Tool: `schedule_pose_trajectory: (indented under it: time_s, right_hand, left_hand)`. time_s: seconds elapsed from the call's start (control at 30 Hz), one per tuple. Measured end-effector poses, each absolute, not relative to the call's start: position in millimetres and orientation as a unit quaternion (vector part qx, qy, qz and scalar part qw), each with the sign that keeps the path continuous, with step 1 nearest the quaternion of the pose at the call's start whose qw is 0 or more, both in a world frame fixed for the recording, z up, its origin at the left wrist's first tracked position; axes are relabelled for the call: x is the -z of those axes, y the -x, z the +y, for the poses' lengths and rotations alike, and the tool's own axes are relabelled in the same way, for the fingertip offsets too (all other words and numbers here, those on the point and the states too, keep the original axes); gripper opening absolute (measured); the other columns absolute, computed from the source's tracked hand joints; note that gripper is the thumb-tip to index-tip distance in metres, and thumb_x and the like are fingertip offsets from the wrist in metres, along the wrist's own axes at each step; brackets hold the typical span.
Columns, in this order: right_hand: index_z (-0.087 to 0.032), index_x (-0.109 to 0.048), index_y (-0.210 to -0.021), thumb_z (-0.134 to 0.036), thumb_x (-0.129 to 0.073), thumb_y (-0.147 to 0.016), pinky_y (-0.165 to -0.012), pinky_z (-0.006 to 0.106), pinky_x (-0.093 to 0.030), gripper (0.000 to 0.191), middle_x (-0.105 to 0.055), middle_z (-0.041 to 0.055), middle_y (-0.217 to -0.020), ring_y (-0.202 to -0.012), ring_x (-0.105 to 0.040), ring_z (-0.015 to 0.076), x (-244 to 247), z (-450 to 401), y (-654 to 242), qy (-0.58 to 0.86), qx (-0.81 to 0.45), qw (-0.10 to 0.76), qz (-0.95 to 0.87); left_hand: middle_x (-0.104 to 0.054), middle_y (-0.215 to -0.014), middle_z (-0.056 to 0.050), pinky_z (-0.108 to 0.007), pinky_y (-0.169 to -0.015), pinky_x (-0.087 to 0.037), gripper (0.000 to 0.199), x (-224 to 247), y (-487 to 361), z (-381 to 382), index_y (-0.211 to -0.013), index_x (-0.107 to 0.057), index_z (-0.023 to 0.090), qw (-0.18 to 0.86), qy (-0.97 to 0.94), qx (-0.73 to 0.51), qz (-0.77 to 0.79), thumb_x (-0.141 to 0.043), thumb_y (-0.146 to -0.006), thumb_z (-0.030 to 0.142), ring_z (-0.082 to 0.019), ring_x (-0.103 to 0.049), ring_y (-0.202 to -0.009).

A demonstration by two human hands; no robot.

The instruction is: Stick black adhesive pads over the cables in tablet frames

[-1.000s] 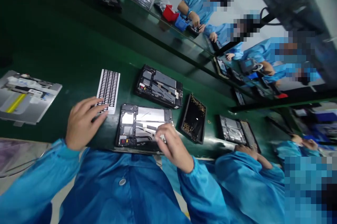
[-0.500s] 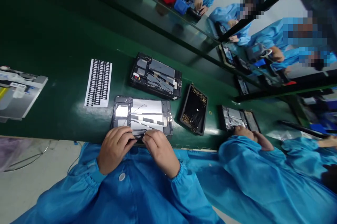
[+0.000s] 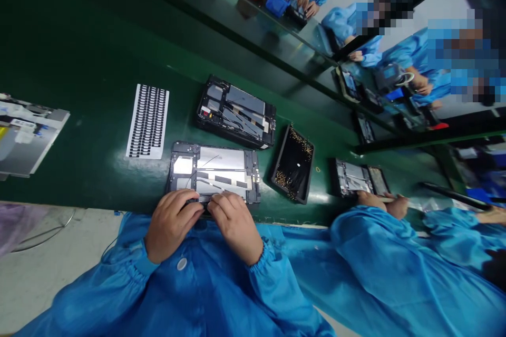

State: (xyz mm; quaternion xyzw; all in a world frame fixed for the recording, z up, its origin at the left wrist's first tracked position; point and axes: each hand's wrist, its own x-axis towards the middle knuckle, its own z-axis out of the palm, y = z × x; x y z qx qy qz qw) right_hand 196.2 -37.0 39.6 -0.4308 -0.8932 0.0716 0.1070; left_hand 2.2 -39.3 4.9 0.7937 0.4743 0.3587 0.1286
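An opened tablet point(image 3: 221, 159) lies before me near the bench's front edge, its silver battery plates and black strips showing. A thin dark wire curves over its left part. My left hand point(image 3: 171, 225) is at the tablet's near edge, left of the middle, with thumb and fingers pinched together. Close beside it, my right hand point(image 3: 237, 227) also has its fingertips closed at that same edge. Whatever the fingertips hold is too small and too covered to make out. Just behind is a stack of similar opened tablets point(image 3: 245, 98).
Right of the tablet stands a black tray point(image 3: 272, 168) of thin black cables with gold ends. A sheet of black stickers point(image 3: 148, 121) lies to the left, metal panels point(image 3: 35, 142) farther left. A co-worker's hands point(image 3: 371, 200) work at another tablet point(image 3: 353, 176). A glass shelf runs behind.
My right hand has shifted slightly left, closer to my left hand, along the tablet's near edge. The co-worker's hand at right has moved outward. The view has shifted a little.
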Motion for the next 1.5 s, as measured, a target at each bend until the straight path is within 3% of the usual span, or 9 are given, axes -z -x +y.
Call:
schedule_pose_trajectory:
  time_s: [0.2,0.43,0.8,1.1,1.5]
  right_hand:
    - [-0.017,-0.067,-0.112,-0.018,-0.045,-0.103,-0.096,0.044,-0.053,0.024,-0.069,0.0125,-0.113,-0.102,-0.059,0.0239,-41,-36,-198,0.424,-0.082,0.117,-0.894]
    - [-0.022,-0.066,-0.113,-0.019,-0.054,-0.1,-0.087,0.035,-0.057,0.017,-0.067,0.0091,-0.107,-0.101,-0.064,0.0194,-30,-40,-213,0.47,-0.193,0.254,-0.823]
    - [-0.022,-0.065,-0.113,-0.023,-0.057,-0.1,-0.082,0.034,-0.051,0.015,-0.067,0.0071,-0.103,-0.097,-0.06,0.0196,-27,-39,-208,0.472,-0.17,0.233,-0.833]
    - [-0.02,-0.066,-0.103,-0.023,-0.054,-0.102,-0.08,0.034,-0.042,0.013,-0.067,0.006,-0.1,-0.091,-0.055,0.019,-27,-39,-202,0.471,-0.137,0.2,-0.848]
    - [-0.021,-0.063,-0.104,-0.021,-0.052,-0.102,-0.082,0.034,-0.041,0.011,-0.068,0.0056,-0.102,-0.093,-0.054,0.0192,-25,-38,-202,0.465,-0.153,0.21,-0.846]
  left_hand:
    - [-0.07,-0.108,-0.004,-0.038,-0.095,-0.052,0.014,-5,-2,-39,-0.094,-0.071,0.024,0.101,-0.805,-0.353,0.466,-0.058,-0.095,0.019,-0.021,-0.065,-0.107]
    - [-0.071,-0.108,-0.004,-0.038,-0.095,-0.052,0.011,0,-2,-39,-0.095,-0.071,0.024,0.081,-0.816,-0.348,0.455,-0.062,-0.093,0.018,-0.022,-0.066,-0.107]
    - [-0.068,-0.11,-0.006,-0.037,-0.096,-0.05,0.008,-5,-1,-38,-0.101,-0.066,0.02,0.128,-0.806,-0.341,0.466,-0.062,-0.094,0.019,-0.021,-0.064,-0.107]
    - [-0.067,-0.111,-0.004,-0.035,-0.095,-0.049,0.006,-6,1,-37,-0.094,-0.066,0.021,0.156,-0.803,-0.334,0.469,-0.06,-0.095,0.02,-0.019,-0.064,-0.107]
    - [-0.068,-0.11,-0.004,-0.036,-0.093,-0.049,0.006,-5,-1,-37,-0.094,-0.067,0.02,0.153,-0.802,-0.338,0.468,-0.061,-0.094,0.019,-0.02,-0.064,-0.106]
